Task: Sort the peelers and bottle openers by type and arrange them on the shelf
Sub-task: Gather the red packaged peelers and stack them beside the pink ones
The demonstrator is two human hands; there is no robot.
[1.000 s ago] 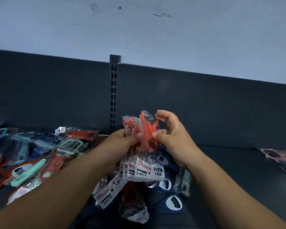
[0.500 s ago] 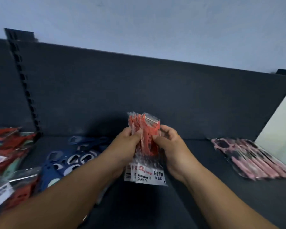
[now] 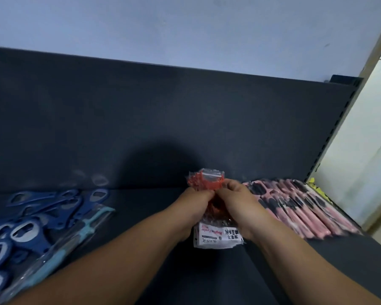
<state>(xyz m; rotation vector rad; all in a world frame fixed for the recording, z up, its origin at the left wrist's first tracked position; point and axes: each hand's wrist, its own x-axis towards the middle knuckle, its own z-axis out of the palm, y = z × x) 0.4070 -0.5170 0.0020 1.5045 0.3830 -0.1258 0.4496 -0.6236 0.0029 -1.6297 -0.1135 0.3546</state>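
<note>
Because the left hand (image 3: 194, 201) and right hand (image 3: 235, 201) each keep a closed grip, fingers curled from either side round only the upper part of the bagged red peelers (image 3: 207, 180), the slick sleeves could, I judge, fan out or slide loose as the bundle is set down. It stands upright over the shelf (image 3: 207, 282), between the blue bottle openers (image 3: 42, 216) on the left and the row of pink peelers (image 3: 306, 208) just to the right. Laid carelessly, it could spill onto the pink row and mix the types. The fingers hide how many packs it holds. I cannot tell whether its label end touches the shelf. The blue pile is cut off at the frame edge.
</note>
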